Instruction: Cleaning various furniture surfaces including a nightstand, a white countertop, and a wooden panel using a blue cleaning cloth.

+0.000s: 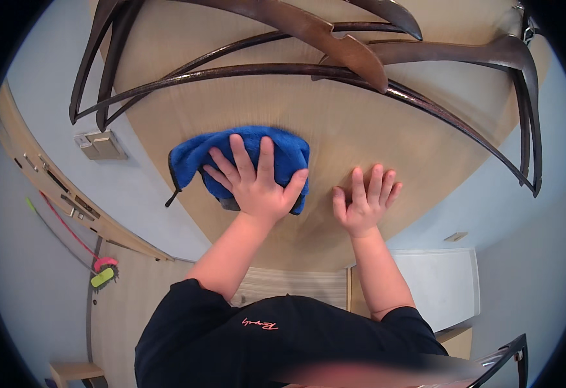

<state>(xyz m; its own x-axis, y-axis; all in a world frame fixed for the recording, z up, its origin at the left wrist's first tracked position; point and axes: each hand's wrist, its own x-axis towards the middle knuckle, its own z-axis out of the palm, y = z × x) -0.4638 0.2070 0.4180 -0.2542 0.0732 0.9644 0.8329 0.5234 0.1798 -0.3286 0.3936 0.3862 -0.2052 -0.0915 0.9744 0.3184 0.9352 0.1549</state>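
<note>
My left hand [255, 185] lies with fingers spread on a bunched blue microfibre cloth [195, 152], pressing it against a light wooden panel [334, 139]. The cloth has dark edging, a grey underside showing at its lower edge, and a small black loop hanging at its left corner. To the right, my right hand [367, 204] rests on the bare wood with its fingers stretched out and nothing in it. Part of the cloth is hidden under my left palm.
Dark brown wooden hangers [283, 70] hang across the front of the panel's far part. A wall switch [101, 145] and a door [56, 184] are at left, with a green mop head [102, 278] below. A white surface [441, 284] stands at lower right.
</note>
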